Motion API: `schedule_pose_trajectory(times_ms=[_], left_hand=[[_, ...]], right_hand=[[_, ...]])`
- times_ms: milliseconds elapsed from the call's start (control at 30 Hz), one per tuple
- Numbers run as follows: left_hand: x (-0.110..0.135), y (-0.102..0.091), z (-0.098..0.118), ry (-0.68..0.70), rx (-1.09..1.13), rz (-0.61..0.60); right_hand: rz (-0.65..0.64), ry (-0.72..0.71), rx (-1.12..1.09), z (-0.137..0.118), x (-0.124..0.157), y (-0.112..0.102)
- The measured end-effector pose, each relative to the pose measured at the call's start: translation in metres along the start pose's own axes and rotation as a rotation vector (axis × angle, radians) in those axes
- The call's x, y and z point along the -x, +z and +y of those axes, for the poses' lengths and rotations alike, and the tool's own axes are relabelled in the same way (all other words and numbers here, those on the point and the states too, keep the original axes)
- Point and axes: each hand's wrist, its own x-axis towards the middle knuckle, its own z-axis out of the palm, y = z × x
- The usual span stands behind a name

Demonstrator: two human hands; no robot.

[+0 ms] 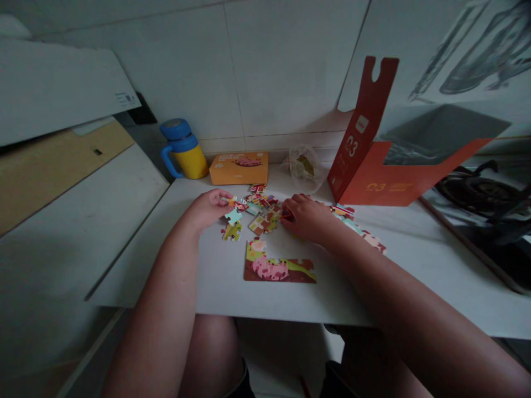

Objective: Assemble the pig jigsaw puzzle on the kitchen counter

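Note:
A part-built jigsaw (pixel 279 268) with a pink animal on it lies near the front of the white counter (pixel 415 260). Behind it sits a heap of loose puzzle pieces (pixel 262 209). My left hand (pixel 208 208) rests at the heap's left side, fingers curled around a pale blue piece (pixel 233 216). My right hand (pixel 304 216) lies palm down on the heap's right side, fingertips on the pieces; whether it grips one is hidden. More loose pieces (pixel 359 228) trail along my right forearm.
An orange puzzle box (pixel 239 167), a yellow mug with a blue lid (pixel 185 149) and a crumpled plastic bag (pixel 304 165) stand by the tiled wall. A red cardboard sleeve (pixel 375 166) stands upright at right. A gas stove (pixel 489 204) borders the counter's right.

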Motion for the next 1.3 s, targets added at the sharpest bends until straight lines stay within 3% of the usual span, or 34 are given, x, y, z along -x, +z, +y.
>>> schedule_pose_trajectory(times_ms=[200, 333, 567, 667, 733, 800, 900, 1033, 1167, 1300], left_hand=[[0.000, -0.015, 0.003, -0.110, 0.007, 0.145], [-0.002, -0.031, 0.000, -0.191, -0.041, 0.262], [-0.009, -0.051, -0.017, -0.227, -0.679, 0.384], [-0.009, -0.040, -0.013, -0.018, -0.814, 0.425], [-0.006, -0.023, -0.007, 0.210, -0.790, 0.360], [-0.003, -0.001, -0.002, 0.427, -0.744, 0.202], [0.000, 0.030, -0.001, 0.610, -0.692, -0.035], [0.000, 0.045, -0.010, 0.647, -0.689, -0.123], [0.001, 0.036, -0.012, 0.605, -0.684, -0.097], [0.002, 0.027, -0.010, 0.550, -0.716, -0.075]], right_hand=[[0.024, 0.028, 0.066, 0.000, 0.004, -0.002], [0.052, -0.019, -0.015, 0.000, 0.000, 0.004], [-0.003, -0.373, -0.225, -0.014, -0.002, 0.009], [-0.057, -0.488, -0.294, -0.018, 0.000, 0.002], [-0.070, -0.526, -0.326, -0.019, 0.000, -0.001], [-0.051, -0.505, -0.328, -0.019, 0.000, -0.001], [-0.014, -0.426, -0.279, -0.016, -0.002, 0.006], [0.003, -0.309, -0.182, -0.009, -0.005, 0.020], [0.010, -0.255, -0.133, -0.006, -0.006, 0.021], [-0.017, -0.205, -0.077, -0.011, -0.005, 0.008]])
